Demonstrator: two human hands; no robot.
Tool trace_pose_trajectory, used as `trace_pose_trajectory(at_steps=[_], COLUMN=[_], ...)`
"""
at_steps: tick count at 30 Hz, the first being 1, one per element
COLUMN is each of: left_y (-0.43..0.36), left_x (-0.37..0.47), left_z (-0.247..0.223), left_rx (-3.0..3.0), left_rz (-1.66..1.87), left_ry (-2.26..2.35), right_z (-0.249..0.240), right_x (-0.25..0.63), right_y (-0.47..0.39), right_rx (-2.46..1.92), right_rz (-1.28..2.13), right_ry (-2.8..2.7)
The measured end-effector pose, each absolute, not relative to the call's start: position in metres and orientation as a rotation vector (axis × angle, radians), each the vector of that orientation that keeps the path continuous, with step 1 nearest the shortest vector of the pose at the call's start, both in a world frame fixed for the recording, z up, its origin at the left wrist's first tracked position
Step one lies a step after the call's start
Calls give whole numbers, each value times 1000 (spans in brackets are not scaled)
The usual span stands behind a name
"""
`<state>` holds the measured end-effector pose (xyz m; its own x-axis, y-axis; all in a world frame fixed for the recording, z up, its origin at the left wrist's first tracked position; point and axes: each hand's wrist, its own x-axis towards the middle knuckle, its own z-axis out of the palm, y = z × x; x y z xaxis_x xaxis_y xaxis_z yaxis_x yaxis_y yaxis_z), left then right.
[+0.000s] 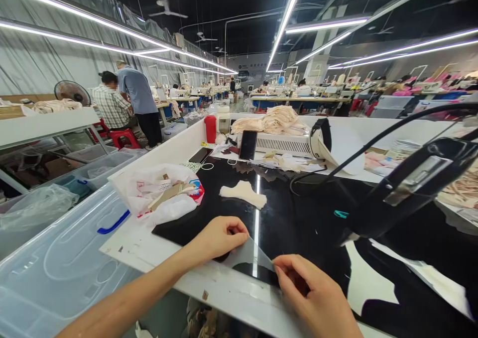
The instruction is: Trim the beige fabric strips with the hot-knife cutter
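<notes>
A thin translucent sheet is stretched between my two hands above the near edge of the black tabletop. My left hand pinches its upper left corner between thumb and fingers. At the other end, my right hand grips the sheet's right corner with closed fingertips. Beyond my hands a cream fabric piece lies flat on the black surface. To the right of my right hand, a white cut piece sits near the black machine arm.
A plastic bag holding scraps sits at left. Two phones, one upright and one lying down, are behind. A stack of beige fabric tops a white vented box. A black cable arcs at right. Two people are at left.
</notes>
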<state>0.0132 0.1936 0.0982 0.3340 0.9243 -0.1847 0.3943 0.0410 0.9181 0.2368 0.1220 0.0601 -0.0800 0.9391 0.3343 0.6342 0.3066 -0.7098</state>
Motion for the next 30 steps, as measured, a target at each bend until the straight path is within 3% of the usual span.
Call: trace_pose_trajectory(at_steps=[7, 12, 21, 30], left_y=[205, 208, 216, 222], left_x=[23, 16, 7, 0], left_z=[93, 81, 72, 64], left_rx=[2065, 2101, 2103, 2049], left_rz=[845, 992, 1056, 1027], left_ry=[1304, 1247, 1310, 1399], right_z=[43, 65, 82, 73], right_x=[257, 291, 431, 433], right_y=[133, 110, 79, 132], right_rx=[-1394, -1395, -1974, -1962], right_rz=[53, -16, -277, -296], right_ry=[-1923, -1955, -1543, -1689])
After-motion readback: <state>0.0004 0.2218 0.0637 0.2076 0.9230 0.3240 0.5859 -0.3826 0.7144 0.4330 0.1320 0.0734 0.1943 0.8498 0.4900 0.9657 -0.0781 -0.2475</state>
